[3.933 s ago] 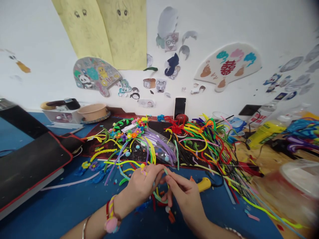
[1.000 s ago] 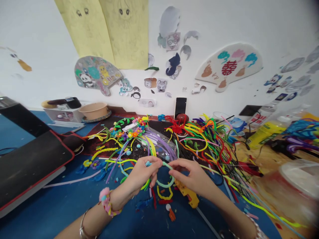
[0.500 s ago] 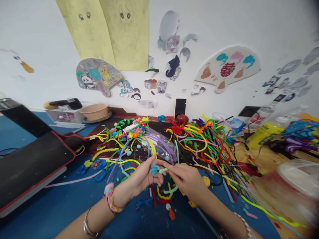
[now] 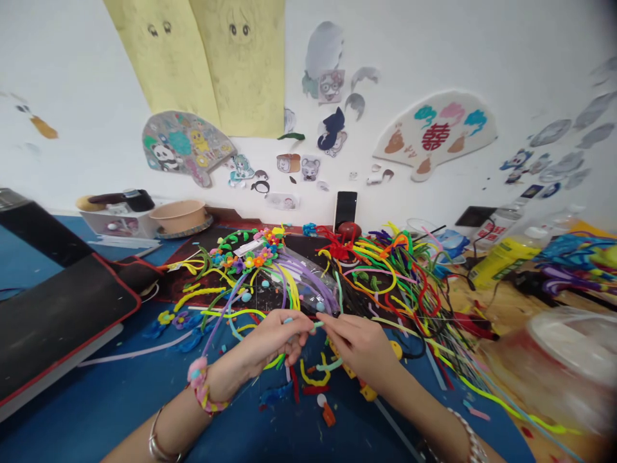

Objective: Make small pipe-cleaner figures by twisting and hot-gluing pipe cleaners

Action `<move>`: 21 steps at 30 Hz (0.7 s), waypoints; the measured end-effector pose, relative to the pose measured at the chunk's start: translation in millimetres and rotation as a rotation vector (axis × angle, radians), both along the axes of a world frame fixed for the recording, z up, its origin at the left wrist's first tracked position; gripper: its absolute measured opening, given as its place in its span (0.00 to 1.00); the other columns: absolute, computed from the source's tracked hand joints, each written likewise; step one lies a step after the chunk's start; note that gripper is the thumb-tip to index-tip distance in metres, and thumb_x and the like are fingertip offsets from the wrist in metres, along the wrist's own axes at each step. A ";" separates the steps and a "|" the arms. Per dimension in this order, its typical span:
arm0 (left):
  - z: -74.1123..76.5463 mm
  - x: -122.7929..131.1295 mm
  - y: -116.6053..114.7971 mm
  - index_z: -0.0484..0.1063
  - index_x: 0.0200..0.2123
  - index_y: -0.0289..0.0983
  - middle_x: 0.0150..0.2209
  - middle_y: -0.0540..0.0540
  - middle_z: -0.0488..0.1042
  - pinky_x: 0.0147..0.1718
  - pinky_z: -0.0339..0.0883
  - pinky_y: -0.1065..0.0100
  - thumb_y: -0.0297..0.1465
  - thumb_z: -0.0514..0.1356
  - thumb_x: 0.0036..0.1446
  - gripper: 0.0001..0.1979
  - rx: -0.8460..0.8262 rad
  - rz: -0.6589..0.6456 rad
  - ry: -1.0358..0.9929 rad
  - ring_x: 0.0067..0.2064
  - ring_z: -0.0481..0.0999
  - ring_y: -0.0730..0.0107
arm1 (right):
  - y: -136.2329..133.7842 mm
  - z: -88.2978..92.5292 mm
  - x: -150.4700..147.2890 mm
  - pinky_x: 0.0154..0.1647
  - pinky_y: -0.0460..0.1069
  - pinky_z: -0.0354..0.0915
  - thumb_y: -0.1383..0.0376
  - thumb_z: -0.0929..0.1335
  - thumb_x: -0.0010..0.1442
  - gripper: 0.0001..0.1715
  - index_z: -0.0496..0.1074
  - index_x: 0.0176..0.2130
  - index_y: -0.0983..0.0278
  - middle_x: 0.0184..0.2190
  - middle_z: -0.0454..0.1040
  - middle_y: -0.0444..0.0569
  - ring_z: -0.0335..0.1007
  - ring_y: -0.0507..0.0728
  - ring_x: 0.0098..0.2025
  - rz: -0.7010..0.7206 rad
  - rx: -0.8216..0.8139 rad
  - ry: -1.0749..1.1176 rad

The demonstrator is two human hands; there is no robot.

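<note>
My left hand [image 4: 279, 337] is closed around a small blue pipe-cleaner flower, with only a sliver of blue showing between the fingers. From its fingertips a short pale green pipe cleaner [image 4: 317, 325] reaches across to my right hand [image 4: 361, 344], whose thumb and fingers pinch the other end. Both hands are above the blue table [image 4: 226, 431], fingertips almost meeting. Under them lie a curved yellow pipe cleaner [image 4: 308, 379] and another pale green piece [image 4: 332, 365].
A heap of coloured pipe cleaners [image 4: 409, 270] covers the back right. Behind my left hand sit a clear bag of purple stems [image 4: 313, 283] and a ring of flowers [image 4: 250, 257]. A yellow bottle [image 4: 506, 257] and a clear tub [image 4: 569, 360] stand at right, a dark-covered stand [image 4: 58, 302] at left.
My left hand has turned so its fingers fold over the blue flower, which showed openly before. Its fingertips now close on the pale green stem; my right hand keeps its pinch.
</note>
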State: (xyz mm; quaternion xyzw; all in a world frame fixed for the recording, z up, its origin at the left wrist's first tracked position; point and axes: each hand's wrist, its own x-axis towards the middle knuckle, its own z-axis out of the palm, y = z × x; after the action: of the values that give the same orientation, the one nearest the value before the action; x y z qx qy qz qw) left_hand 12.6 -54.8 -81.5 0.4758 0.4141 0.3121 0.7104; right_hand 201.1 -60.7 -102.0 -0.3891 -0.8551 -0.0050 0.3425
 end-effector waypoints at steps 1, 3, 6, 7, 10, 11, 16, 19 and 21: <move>0.2 -0.1 0.2 0.69 0.26 0.33 0.19 0.54 0.66 0.11 0.54 0.78 0.35 0.59 0.52 0.10 0.012 -0.001 0.029 0.13 0.62 0.82 | 0.0 0.5 0.1 0.27 0.47 0.65 0.67 0.60 0.65 0.17 0.75 0.45 0.68 0.23 0.74 0.49 0.70 0.54 0.25 -0.002 -0.001 -0.003; -0.8 1.1 -0.2 0.69 0.26 0.33 0.17 0.55 0.65 0.12 0.53 0.78 0.35 0.60 0.52 0.10 0.061 0.018 0.077 0.13 0.62 0.82 | -0.9 1.0 -0.7 0.28 0.48 0.66 0.67 0.60 0.64 0.17 0.75 0.44 0.68 0.24 0.75 0.49 0.72 0.55 0.26 -0.016 -0.003 0.012; -4.8 6.0 -3.3 0.67 0.24 0.34 0.13 0.56 0.63 0.13 0.51 0.78 0.38 0.59 0.53 0.13 0.164 0.104 0.106 0.13 0.61 0.81 | -6.2 -1.5 -6.2 0.31 0.48 0.67 0.68 0.62 0.63 0.15 0.76 0.42 0.67 0.28 0.78 0.51 0.74 0.55 0.29 -0.078 -0.026 0.091; -6.4 8.1 -4.7 0.67 0.24 0.34 0.12 0.56 0.63 0.13 0.51 0.78 0.39 0.58 0.54 0.14 0.192 0.144 0.110 0.13 0.60 0.81 | -9.1 -3.2 -9.3 0.32 0.47 0.67 0.68 0.62 0.62 0.14 0.76 0.41 0.67 0.30 0.79 0.51 0.75 0.55 0.29 -0.099 -0.037 0.110; -9.9 13.4 -7.8 0.68 0.25 0.34 0.11 0.56 0.63 0.13 0.50 0.78 0.40 0.58 0.54 0.14 0.225 0.244 0.131 0.13 0.59 0.81 | -18.5 -7.6 -19.1 0.30 0.47 0.65 0.68 0.61 0.63 0.15 0.76 0.39 0.67 0.28 0.79 0.51 0.75 0.55 0.27 -0.130 -0.020 0.091; -10.3 14.4 -8.1 0.69 0.26 0.34 0.11 0.56 0.63 0.13 0.50 0.78 0.40 0.58 0.54 0.14 0.222 0.258 0.133 0.13 0.58 0.81 | -20.5 -7.6 -21.0 0.29 0.46 0.65 0.67 0.60 0.64 0.16 0.76 0.39 0.67 0.26 0.78 0.51 0.74 0.55 0.26 -0.132 -0.009 0.074; -6.7 12.9 -4.2 0.67 0.23 0.34 0.11 0.56 0.63 0.13 0.50 0.79 0.39 0.59 0.53 0.15 0.182 0.297 0.092 0.13 0.60 0.81 | -7.5 9.3 -3.1 0.30 0.46 0.61 0.57 0.56 0.66 0.26 0.75 0.29 0.62 0.23 0.75 0.47 0.73 0.54 0.28 -0.198 -0.272 0.009; -4.0 9.8 -1.1 0.66 0.22 0.35 0.12 0.56 0.63 0.13 0.52 0.79 0.39 0.60 0.52 0.15 0.186 0.321 0.032 0.14 0.60 0.81 | 18.0 17.9 24.9 0.34 0.47 0.60 0.56 0.53 0.66 0.26 0.74 0.36 0.63 0.33 0.77 0.52 0.72 0.58 0.38 -0.404 -0.373 0.028; -3.3 8.0 0.2 0.67 0.23 0.34 0.13 0.56 0.63 0.13 0.53 0.78 0.39 0.61 0.52 0.14 0.184 0.313 0.003 0.14 0.61 0.81 | 35.2 15.2 41.5 0.33 0.48 0.59 0.55 0.57 0.64 0.23 0.75 0.37 0.63 0.34 0.77 0.53 0.72 0.60 0.38 -0.456 -0.438 0.012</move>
State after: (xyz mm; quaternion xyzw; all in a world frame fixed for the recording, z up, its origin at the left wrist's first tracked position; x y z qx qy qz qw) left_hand 20.6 -54.6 -84.8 0.4688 0.4538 0.4548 0.6062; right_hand 242.6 -25.5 -86.7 -0.6352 -0.7247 0.1050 0.2456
